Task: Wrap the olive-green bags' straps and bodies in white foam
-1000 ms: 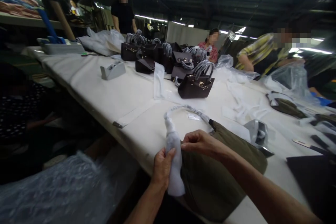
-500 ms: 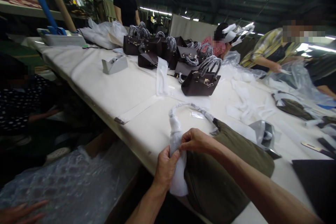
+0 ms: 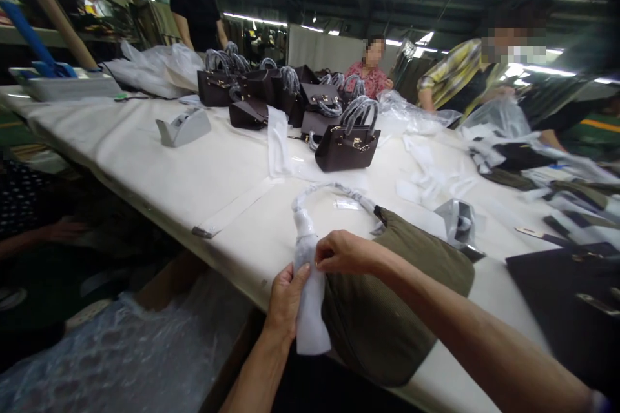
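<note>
An olive-green fabric bag [image 3: 397,310] lies at the table's near edge, its looped handle [image 3: 334,188] covered in clear film. White foam wrap [image 3: 312,329] encloses the near end of that handle and hangs down along the bag's left side. My left hand [image 3: 285,297] is closed around the wrap from the left, thumb lying on its front. Just above, my right hand [image 3: 341,251] pinches at the right edge of the wrap with curled fingers; the fingertips are partly hidden. My right forearm crosses over the bag.
Dark brown handbags [image 3: 346,147] with wrapped handles crowd the far side. Grey tape dispensers [image 3: 183,127] stand on the white table [image 3: 145,161], one right beside the bag. Foam strips [image 3: 421,171] lie to the right. Bubble wrap [image 3: 121,348] sits below the edge; several people are around the table.
The view has swung right, so things appear further left. My right hand has shifted slightly off my left thumb, while the left keeps its hold on the wrap. A co-worker's head has lifted.
</note>
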A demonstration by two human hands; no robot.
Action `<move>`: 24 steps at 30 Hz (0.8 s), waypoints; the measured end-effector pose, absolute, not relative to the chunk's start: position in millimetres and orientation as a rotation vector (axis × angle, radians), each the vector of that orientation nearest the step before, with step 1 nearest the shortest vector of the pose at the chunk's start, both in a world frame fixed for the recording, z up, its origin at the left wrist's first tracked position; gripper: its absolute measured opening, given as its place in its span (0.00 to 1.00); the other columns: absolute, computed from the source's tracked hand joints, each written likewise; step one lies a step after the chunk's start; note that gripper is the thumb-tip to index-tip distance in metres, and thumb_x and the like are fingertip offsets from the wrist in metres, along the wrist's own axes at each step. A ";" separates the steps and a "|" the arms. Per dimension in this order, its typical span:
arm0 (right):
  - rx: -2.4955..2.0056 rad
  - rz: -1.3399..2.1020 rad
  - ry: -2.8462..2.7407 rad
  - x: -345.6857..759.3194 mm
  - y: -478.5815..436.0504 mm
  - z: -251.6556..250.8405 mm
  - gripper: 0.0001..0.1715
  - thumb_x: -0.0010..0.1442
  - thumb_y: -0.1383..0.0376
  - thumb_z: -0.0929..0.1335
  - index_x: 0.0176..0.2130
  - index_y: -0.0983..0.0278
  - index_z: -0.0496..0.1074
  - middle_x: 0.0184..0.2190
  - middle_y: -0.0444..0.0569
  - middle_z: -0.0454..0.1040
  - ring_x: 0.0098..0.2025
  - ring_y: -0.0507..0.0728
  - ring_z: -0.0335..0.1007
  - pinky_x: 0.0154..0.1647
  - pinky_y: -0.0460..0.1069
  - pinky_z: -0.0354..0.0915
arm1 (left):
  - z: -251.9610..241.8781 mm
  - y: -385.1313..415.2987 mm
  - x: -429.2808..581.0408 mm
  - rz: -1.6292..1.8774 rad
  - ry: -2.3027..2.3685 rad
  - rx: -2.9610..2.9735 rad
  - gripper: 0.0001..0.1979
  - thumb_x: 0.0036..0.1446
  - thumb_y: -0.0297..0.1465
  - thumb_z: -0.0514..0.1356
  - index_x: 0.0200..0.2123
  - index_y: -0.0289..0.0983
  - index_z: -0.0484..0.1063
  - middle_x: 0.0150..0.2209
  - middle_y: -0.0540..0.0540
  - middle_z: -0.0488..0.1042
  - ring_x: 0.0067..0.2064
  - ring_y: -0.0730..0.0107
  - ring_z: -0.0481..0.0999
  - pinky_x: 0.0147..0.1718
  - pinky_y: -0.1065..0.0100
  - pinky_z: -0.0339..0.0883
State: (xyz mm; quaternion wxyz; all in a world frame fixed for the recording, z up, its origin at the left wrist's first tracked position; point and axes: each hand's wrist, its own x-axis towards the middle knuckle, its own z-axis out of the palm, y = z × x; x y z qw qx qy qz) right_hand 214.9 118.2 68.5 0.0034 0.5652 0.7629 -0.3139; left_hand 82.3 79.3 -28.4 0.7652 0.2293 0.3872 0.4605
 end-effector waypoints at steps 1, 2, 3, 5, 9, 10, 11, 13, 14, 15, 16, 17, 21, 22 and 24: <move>1.751 -1.028 2.387 217.2 118.5 70.9 0.10 0.47 0.68 0.66 0.31 0.66 0.75 0.21 0.42 0.70 0.24 0.48 0.62 0.23 0.42 0.54 | -28.6 80.3 82.0 1.002 0.840 0.499 0.16 0.44 0.36 0.65 0.36 0.34 0.70 0.22 0.51 0.71 0.21 0.75 0.68 0.21 0.75 0.60; 1.738 -1.061 2.381 219.3 118.7 72.8 0.10 0.47 0.69 0.66 0.32 0.67 0.75 0.22 0.42 0.70 0.23 0.48 0.61 0.23 0.42 0.55 | -29.1 81.0 82.1 1.002 0.839 0.501 0.15 0.44 0.36 0.65 0.35 0.34 0.70 0.22 0.52 0.71 0.21 0.75 0.67 0.20 0.75 0.60; 1.731 -1.083 2.374 221.3 118.6 74.3 0.11 0.47 0.69 0.66 0.32 0.67 0.75 0.22 0.42 0.69 0.23 0.48 0.61 0.22 0.42 0.55 | -29.8 81.5 82.4 1.004 0.839 0.502 0.15 0.44 0.36 0.65 0.35 0.34 0.70 0.21 0.52 0.71 0.21 0.76 0.67 0.20 0.75 0.60; 1.720 -1.107 2.366 224.6 118.1 76.1 0.11 0.47 0.70 0.66 0.33 0.67 0.74 0.22 0.42 0.69 0.23 0.47 0.60 0.22 0.42 0.54 | -30.8 82.0 84.1 1.009 0.843 0.506 0.15 0.44 0.35 0.65 0.35 0.34 0.70 0.22 0.52 0.71 0.21 0.76 0.67 0.20 0.75 0.60; 1.774 -1.086 2.378 229.3 117.0 76.4 0.13 0.45 0.70 0.67 0.35 0.66 0.71 0.23 0.42 0.69 0.23 0.48 0.61 0.21 0.42 0.55 | -28.8 81.6 88.4 1.011 0.863 0.514 0.16 0.43 0.35 0.65 0.35 0.34 0.70 0.21 0.52 0.70 0.21 0.76 0.67 0.20 0.75 0.60; 1.813 -1.072 2.386 230.3 117.1 76.3 0.16 0.44 0.70 0.68 0.37 0.66 0.69 0.23 0.42 0.70 0.23 0.48 0.62 0.22 0.42 0.55 | -27.6 81.3 89.0 1.009 0.866 0.511 0.16 0.43 0.35 0.65 0.35 0.34 0.70 0.21 0.52 0.70 0.20 0.76 0.66 0.20 0.75 0.59; 1.845 -1.060 2.395 231.4 117.5 76.2 0.18 0.43 0.70 0.68 0.39 0.66 0.68 0.24 0.41 0.70 0.24 0.48 0.62 0.22 0.42 0.55 | -26.4 81.0 89.3 1.007 0.868 0.507 0.16 0.43 0.36 0.65 0.35 0.34 0.69 0.20 0.53 0.69 0.20 0.76 0.66 0.20 0.75 0.59; 1.871 -1.053 2.418 233.7 119.0 75.9 0.20 0.43 0.71 0.68 0.40 0.65 0.66 0.25 0.41 0.70 0.24 0.48 0.62 0.22 0.42 0.55 | -24.3 80.0 89.4 1.003 0.874 0.497 0.16 0.43 0.36 0.65 0.35 0.34 0.69 0.20 0.53 0.69 0.20 0.76 0.65 0.20 0.75 0.58; 1.862 -1.052 2.427 234.8 120.0 75.6 0.19 0.43 0.71 0.68 0.39 0.64 0.66 0.25 0.41 0.70 0.24 0.48 0.62 0.22 0.42 0.55 | -23.6 79.5 89.3 1.003 0.878 0.492 0.16 0.42 0.36 0.65 0.35 0.34 0.69 0.20 0.53 0.69 0.20 0.76 0.65 0.20 0.75 0.58; 1.854 -1.043 2.440 235.9 121.2 75.1 0.17 0.43 0.72 0.67 0.37 0.64 0.66 0.25 0.40 0.70 0.24 0.48 0.62 0.22 0.42 0.55 | -23.2 79.0 89.3 1.005 0.884 0.487 0.16 0.42 0.35 0.65 0.35 0.34 0.69 0.21 0.53 0.69 0.20 0.76 0.65 0.20 0.75 0.58; 1.848 -1.029 2.455 236.8 122.5 74.2 0.16 0.43 0.73 0.67 0.36 0.64 0.66 0.25 0.40 0.69 0.24 0.48 0.62 0.22 0.42 0.54 | -23.2 78.5 89.4 1.009 0.888 0.484 0.16 0.42 0.35 0.65 0.35 0.34 0.69 0.21 0.53 0.70 0.20 0.76 0.66 0.21 0.75 0.58; 1.844 -1.012 2.469 237.6 123.7 72.9 0.15 0.43 0.73 0.67 0.35 0.64 0.66 0.24 0.40 0.69 0.24 0.48 0.62 0.22 0.42 0.54 | -23.4 78.2 89.6 1.015 0.887 0.481 0.16 0.42 0.35 0.65 0.35 0.34 0.70 0.22 0.53 0.70 0.21 0.76 0.66 0.21 0.74 0.59; 1.840 -1.114 2.577 237.4 124.6 61.1 0.12 0.44 0.74 0.67 0.33 0.65 0.65 0.24 0.40 0.68 0.26 0.49 0.62 0.24 0.42 0.55 | -24.7 78.1 91.0 1.036 0.843 0.467 0.17 0.43 0.35 0.64 0.37 0.35 0.70 0.23 0.51 0.72 0.23 0.72 0.70 0.23 0.73 0.61; 1.854 -1.178 2.613 236.2 123.0 56.5 0.12 0.44 0.73 0.67 0.33 0.65 0.65 0.24 0.40 0.68 0.26 0.49 0.62 0.24 0.42 0.55 | -24.5 78.4 91.0 1.037 0.833 0.454 0.17 0.43 0.35 0.64 0.37 0.35 0.70 0.23 0.51 0.73 0.24 0.71 0.70 0.24 0.72 0.62; 1.959 -1.254 2.690 232.8 117.3 46.9 0.12 0.45 0.73 0.67 0.33 0.64 0.66 0.25 0.40 0.68 0.25 0.48 0.62 0.25 0.42 0.56 | -23.5 79.5 90.2 1.036 0.834 0.419 0.17 0.42 0.35 0.65 0.36 0.35 0.70 0.23 0.51 0.73 0.24 0.71 0.71 0.24 0.72 0.63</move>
